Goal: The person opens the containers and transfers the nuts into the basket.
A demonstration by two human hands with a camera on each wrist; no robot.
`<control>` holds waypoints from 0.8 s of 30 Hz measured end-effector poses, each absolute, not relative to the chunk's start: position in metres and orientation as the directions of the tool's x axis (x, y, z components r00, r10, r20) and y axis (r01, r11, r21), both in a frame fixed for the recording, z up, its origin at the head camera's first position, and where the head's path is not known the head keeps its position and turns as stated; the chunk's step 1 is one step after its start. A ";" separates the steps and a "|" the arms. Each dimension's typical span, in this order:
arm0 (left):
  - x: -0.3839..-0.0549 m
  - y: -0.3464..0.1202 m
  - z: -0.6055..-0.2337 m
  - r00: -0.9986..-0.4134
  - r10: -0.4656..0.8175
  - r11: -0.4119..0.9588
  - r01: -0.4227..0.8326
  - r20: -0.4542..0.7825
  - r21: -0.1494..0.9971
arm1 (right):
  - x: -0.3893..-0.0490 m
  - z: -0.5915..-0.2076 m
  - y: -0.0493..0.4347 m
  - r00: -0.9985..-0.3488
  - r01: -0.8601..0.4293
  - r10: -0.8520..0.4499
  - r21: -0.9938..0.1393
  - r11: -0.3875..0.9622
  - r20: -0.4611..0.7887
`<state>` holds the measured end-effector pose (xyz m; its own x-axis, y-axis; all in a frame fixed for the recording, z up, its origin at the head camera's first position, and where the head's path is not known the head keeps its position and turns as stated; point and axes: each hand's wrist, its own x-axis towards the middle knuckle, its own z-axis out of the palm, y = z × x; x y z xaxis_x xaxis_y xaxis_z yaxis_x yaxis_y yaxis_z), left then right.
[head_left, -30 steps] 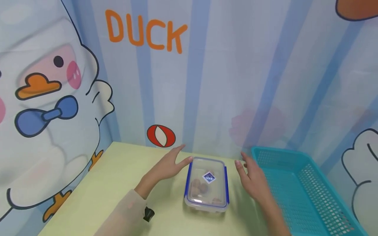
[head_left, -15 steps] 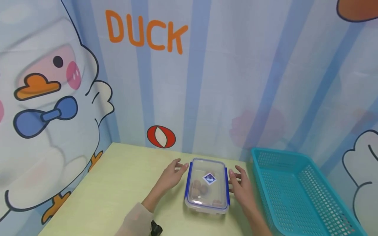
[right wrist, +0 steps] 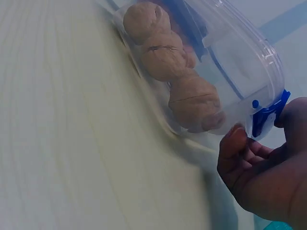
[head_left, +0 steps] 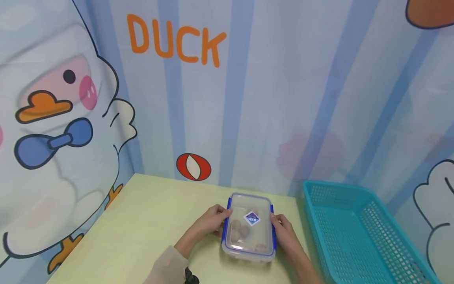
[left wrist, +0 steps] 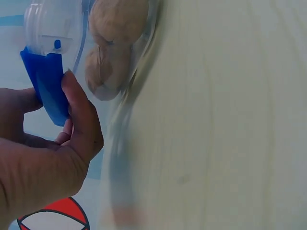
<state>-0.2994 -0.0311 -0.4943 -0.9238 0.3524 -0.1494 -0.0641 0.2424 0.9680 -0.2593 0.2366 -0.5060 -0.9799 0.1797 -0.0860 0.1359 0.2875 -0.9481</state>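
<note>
Left hand (head_left: pixel 209 221): fingers bent, thumb and forefinger pinching the blue left latch (left wrist: pixel 45 84) at the container's long side. Right hand (head_left: pixel 286 233): likewise bent, thumb and fingers gripping the blue right latch (right wrist: pixel 269 114) on the opposite side. Whether either latch is fastened I cannot tell.

The clear container (head_left: pixel 253 237) sits flat on the pale yellow table (head_left: pixel 159 213), between the two hands, its long sides running away from the person. Its lid is on, rimmed in blue, and bears a diamond-shaped blue-and-white sticker (head_left: pixel 252 218). Through the walls, several walnuts (right wrist: pixel 165 55) show brown and seamed; from the right they lie in a row along the bottom.

Behind the container, the table's back edge lies near, meeting a striped curtain (head_left: pixel 198 94). To the right, just a narrow strip of tabletop separates the right hand from a turquoise perforated basket (head_left: pixel 354 232). The broader stretch of table extends leftward to the duck print (head_left: pixel 95 157).
</note>
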 end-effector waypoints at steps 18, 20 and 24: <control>-0.299 -0.029 -0.500 -0.897 0.404 0.136 -0.134 -0.179 0.982 | -0.260 -0.504 0.238 -0.976 0.212 0.085 -0.963 0.169 -0.200; -0.299 -0.029 -0.499 -0.901 0.397 0.138 -0.131 -0.176 0.982 | -0.260 -0.504 0.238 -0.979 0.202 0.074 -0.965 0.168 -0.192; -0.299 -0.028 -0.499 -0.903 0.394 0.142 -0.126 -0.172 0.982 | -0.258 -0.505 0.237 -0.982 0.182 0.071 -0.969 0.165 -0.173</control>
<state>-0.2989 -0.0276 -0.4993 -0.9026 0.3944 -0.1725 -0.1256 0.1419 0.9819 -0.2583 0.2370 -0.5053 -0.9824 0.0712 -0.1726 0.1822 0.1651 -0.9693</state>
